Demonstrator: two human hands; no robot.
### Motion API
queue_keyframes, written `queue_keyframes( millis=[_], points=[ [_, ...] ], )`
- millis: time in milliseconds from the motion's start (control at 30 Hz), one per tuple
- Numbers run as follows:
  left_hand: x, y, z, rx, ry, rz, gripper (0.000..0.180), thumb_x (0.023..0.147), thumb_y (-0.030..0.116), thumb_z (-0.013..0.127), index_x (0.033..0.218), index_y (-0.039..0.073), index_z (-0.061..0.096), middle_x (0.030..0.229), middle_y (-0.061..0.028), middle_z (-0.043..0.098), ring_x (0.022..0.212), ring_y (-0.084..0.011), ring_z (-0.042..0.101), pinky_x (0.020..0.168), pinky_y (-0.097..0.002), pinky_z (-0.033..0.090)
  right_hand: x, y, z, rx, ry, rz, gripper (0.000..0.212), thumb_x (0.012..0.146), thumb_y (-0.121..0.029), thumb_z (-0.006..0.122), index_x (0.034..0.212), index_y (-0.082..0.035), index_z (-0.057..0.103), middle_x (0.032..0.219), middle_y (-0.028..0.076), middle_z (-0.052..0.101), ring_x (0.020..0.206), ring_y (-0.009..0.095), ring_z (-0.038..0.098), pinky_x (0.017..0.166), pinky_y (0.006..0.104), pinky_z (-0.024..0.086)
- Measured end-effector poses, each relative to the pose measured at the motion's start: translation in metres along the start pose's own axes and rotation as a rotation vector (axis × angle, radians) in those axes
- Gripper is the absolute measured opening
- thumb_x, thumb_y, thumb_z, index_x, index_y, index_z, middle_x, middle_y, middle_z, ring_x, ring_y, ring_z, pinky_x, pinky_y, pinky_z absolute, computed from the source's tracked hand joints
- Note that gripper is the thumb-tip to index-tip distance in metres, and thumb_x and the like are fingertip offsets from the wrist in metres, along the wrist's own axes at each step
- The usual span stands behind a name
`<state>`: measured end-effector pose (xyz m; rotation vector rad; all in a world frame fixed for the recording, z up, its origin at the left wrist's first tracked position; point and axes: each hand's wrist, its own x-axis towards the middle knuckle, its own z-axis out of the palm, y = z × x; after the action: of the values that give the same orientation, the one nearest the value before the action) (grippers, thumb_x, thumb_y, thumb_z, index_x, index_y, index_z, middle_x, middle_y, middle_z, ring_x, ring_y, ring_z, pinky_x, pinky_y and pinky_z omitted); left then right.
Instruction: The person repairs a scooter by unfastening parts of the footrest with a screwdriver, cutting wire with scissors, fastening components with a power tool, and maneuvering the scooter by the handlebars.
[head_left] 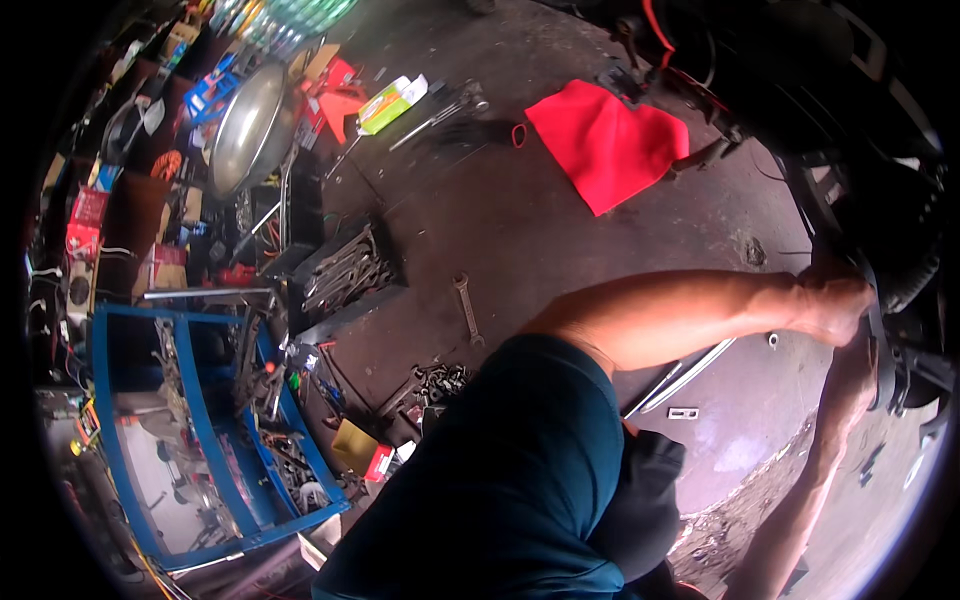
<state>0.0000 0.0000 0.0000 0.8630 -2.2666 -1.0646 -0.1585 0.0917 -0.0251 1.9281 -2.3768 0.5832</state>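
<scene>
Evidently two-handed work, far right of frame

So, both hands meet at a dark curved part point(877, 345) on the machine point(915, 230), right edge of frame. Left hand point(838, 306) comes in from the centre, at the part's near side; fingers bent, but whether they grip can't be made out. Right hand point(857, 370) rises from the lower right, just below the left, against the same part; its closure can't be read either.

Step in hand, as I judge it: handling or steadying that part by hand, no tool visible in either. Next move probably calls for both hands working together and a sure hold. Spanner point(467, 310) lies on the floor point(440, 210), mid-frame, well apart from the hands. Red cloth point(610, 145), upper centre. Wrench tray point(355, 312), left of the spanner.
</scene>
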Motion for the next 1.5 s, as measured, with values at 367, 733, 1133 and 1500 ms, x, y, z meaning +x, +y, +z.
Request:
queue_keyframes(
  millis=[367,733,1133,1500],
  points=[
    [-0.058,-0.008,-0.028,0.091,0.377,0.203,0.016,0.075,0.011,0.055,0.080,0.000,0.066,0.083,-0.0186,0.065,0.079,-0.0347,0.064,0.079,-0.0432,0.053,-0.002,0.007,-0.019,-0.054,0.018,-0.064,0.032,0.095,-0.013,0.055,0.125,-0.007,0.058,0.120,0.018,0.062,0.109,0.030,0.061,0.087,0.0405,0.049],
    [-0.192,-0.072,0.037,-0.246,0.329,-0.251,0.012,0.077,0.006,0.055,0.084,0.002,0.064,0.076,-0.0194,0.062,0.078,-0.0350,0.066,0.077,-0.0449,0.052,0.002,0.015,-0.032,-0.067,-0.018,-0.130,0.031,0.094,-0.012,0.054,0.124,-0.006,0.059,0.119,0.019,0.062,0.108,0.030,0.061,0.086,0.0401,0.050],
    [-0.308,-0.069,0.063,-0.384,0.222,-0.701,0.009,0.083,0.013,0.059,0.087,0.006,0.064,0.083,-0.0161,0.066,0.080,-0.0323,0.066,0.074,-0.0441,0.049,0.009,0.016,-0.012,0.015,-0.090,-0.172,0.030,0.093,-0.010,0.054,0.122,-0.006,0.060,0.118,0.019,0.062,0.107,0.030,0.062,0.085,0.0396,0.050],
    [-0.414,-0.083,-0.039,-0.469,0.734,-0.934,0.019,0.090,0.021,0.062,0.100,0.005,0.064,0.088,-0.0136,0.065,0.080,-0.0261,0.067,0.069,-0.0382,0.054,0.012,-0.002,0.032,0.082,-0.188,-0.218,0.029,0.093,-0.009,0.053,0.121,-0.006,0.061,0.117,0.019,0.063,0.105,0.030,0.062,0.084,0.0391,0.051]
  ],
)
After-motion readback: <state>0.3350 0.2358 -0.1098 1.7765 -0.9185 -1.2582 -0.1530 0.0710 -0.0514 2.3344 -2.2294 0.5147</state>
